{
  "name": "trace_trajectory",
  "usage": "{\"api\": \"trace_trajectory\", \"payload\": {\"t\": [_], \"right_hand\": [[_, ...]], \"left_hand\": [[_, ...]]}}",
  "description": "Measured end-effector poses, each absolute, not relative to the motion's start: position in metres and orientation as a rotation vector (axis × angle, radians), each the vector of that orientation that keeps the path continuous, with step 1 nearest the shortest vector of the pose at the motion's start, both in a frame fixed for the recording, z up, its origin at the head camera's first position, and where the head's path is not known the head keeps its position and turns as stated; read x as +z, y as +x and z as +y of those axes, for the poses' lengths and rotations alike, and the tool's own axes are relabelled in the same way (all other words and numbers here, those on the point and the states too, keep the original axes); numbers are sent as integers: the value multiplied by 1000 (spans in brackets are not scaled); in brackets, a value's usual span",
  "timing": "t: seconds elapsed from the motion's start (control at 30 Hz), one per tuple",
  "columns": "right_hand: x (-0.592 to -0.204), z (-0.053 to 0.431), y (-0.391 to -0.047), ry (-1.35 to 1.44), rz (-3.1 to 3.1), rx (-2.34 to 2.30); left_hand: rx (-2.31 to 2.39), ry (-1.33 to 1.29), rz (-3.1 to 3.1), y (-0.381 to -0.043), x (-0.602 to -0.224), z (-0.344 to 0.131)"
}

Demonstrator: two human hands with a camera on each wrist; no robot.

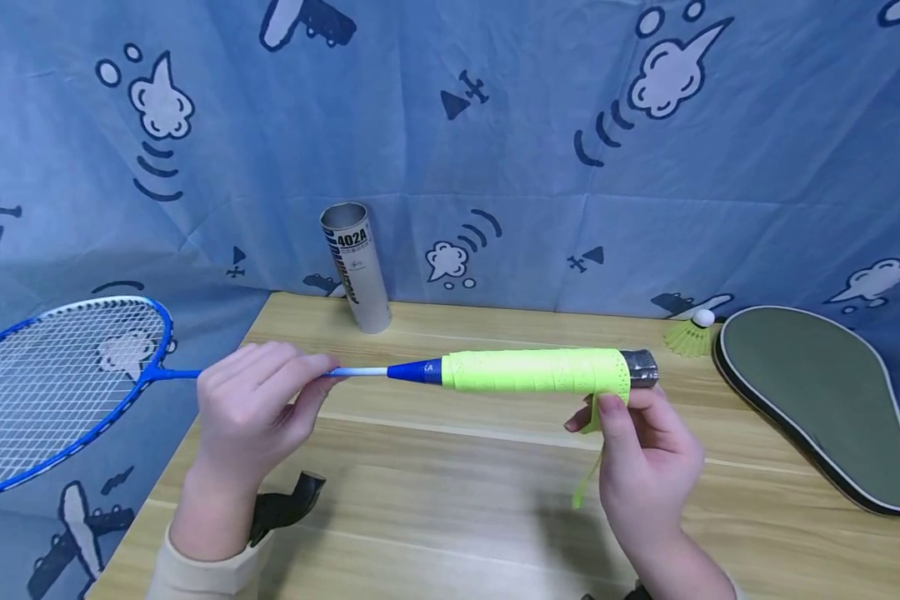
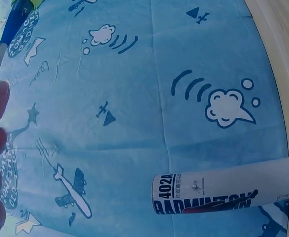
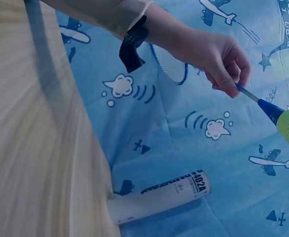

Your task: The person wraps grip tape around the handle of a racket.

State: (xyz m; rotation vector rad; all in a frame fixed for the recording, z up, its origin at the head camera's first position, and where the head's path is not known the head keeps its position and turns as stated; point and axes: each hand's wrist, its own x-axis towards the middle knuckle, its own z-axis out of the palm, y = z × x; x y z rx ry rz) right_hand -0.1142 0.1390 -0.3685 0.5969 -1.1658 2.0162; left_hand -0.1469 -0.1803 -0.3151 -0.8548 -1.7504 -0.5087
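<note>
A blue and white badminton racket (image 1: 416, 372) is held up level over the table, its strung head off to the left. Yellow-green grip tape (image 1: 532, 371) is wound round the handle, and the dark butt end (image 1: 643, 367) shows bare at the right. My left hand (image 1: 247, 408) pinches the thin shaft between thumb and fingers; in the right wrist view that left hand (image 3: 218, 59) also shows on the shaft. Below the butt, my right hand (image 1: 652, 467) pinches the tape where it comes off the handle, and a thin loose tail (image 1: 581, 490) hangs under it.
A white shuttlecock tube (image 1: 358, 271) stands at the table's back left. At the back right lies a yellow shuttlecock (image 1: 690, 333) beside a dark green paddle-shaped case (image 1: 817, 408). A blue patterned cloth (image 1: 495, 150) hangs behind the wooden table (image 1: 435, 517).
</note>
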Motion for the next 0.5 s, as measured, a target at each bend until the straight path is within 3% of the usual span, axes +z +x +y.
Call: {"api": "trace_trajectory", "payload": {"t": [0.5], "right_hand": [[-365, 142, -113, 566, -1230, 1973]], "left_hand": [[-513, -773, -1694, -149, -315, -172]]}}
